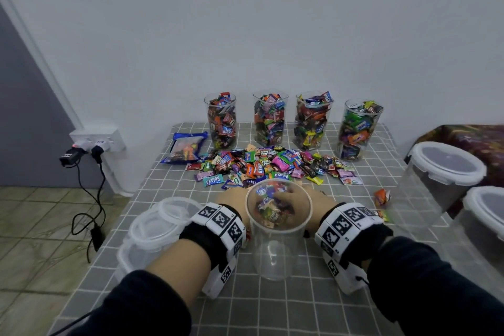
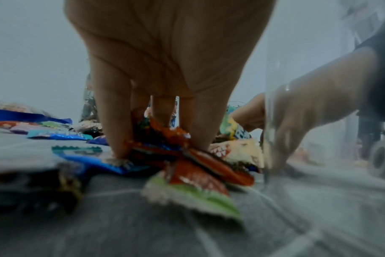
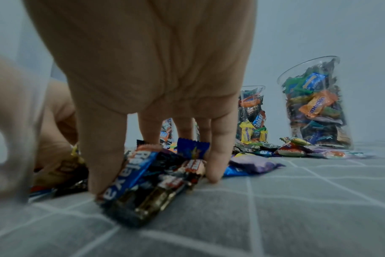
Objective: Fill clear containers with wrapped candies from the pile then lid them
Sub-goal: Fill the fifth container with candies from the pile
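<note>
A tall clear container (image 1: 278,248) stands open at the table's near middle, and its lower part looks empty. Just behind it lies the pile of wrapped candies (image 1: 272,163). My left hand (image 1: 233,196) is at the container's left and my right hand (image 1: 320,199) at its right, both down on the pile's near edge. In the left wrist view my left hand (image 2: 158,139) curls its fingers round orange and blue candies (image 2: 178,156). In the right wrist view my right hand (image 3: 152,165) grips a blue Relaxa candy and dark wrappers (image 3: 143,173).
Several filled containers (image 1: 270,117) line the back by the wall, without lids. A stack of clear lids (image 1: 163,224) lies left, a blue candy bag (image 1: 185,147) behind it. Two big lidded tubs (image 1: 441,174) stand right. A stray orange candy (image 1: 381,196) lies near them.
</note>
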Demonstrator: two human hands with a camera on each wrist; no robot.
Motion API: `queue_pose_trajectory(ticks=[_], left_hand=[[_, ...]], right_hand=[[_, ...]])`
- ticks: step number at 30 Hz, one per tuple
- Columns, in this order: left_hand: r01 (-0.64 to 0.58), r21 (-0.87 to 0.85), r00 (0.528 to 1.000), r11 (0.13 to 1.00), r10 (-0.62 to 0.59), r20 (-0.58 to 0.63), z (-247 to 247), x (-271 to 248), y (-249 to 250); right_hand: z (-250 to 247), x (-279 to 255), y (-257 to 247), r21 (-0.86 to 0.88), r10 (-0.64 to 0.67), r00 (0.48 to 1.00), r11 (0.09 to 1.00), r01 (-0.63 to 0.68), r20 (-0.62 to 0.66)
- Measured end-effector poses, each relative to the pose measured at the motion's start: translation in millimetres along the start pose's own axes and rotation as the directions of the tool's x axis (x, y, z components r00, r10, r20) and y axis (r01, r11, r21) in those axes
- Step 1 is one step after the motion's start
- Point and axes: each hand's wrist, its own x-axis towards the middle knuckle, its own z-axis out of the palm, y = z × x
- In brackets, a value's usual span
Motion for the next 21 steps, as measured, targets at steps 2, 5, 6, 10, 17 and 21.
queue_pose_trajectory(ticks=[2, 5, 6, 10, 17, 21], left_hand=[[0.015, -0.016, 1.0, 1.0, -0.015, -0.004, -1, -2, 3], [0.014, -0.048, 0.999, 0.999, -0.015, -0.037, -5, -8, 4], [0.007, -0.048, 0.999, 0.999, -0.009, -0.042, -6, -10, 5], [-0.016, -0.03, 0.993, 0.999, 0.013, -0.12, -10, -18, 8], [-0.028, 0.002, 0.978, 1.0, 0.028, -0.208, -15, -32, 13], [-0.025, -0.047, 0.963, 0.999, 0.011, -0.268, -17, -34, 12]], right_hand=[[-3, -4, -1, 0.028, -0.009, 1.0, 1.0, 0.009, -0.022], [-8, -12, -6, 0.052, -0.039, 0.998, 0.998, 0.041, -0.041], [-9, -13, -7, 0.056, -0.045, 0.998, 0.997, 0.048, -0.05], [-11, -15, -10, 0.05, -0.025, 0.998, 0.998, 0.028, -0.059], [-20, -23, -14, 0.04, 0.031, 0.995, 0.999, -0.028, -0.098], [-19, -24, -11, 0.128, 0.072, 0.988, 0.99, -0.054, -0.14]])
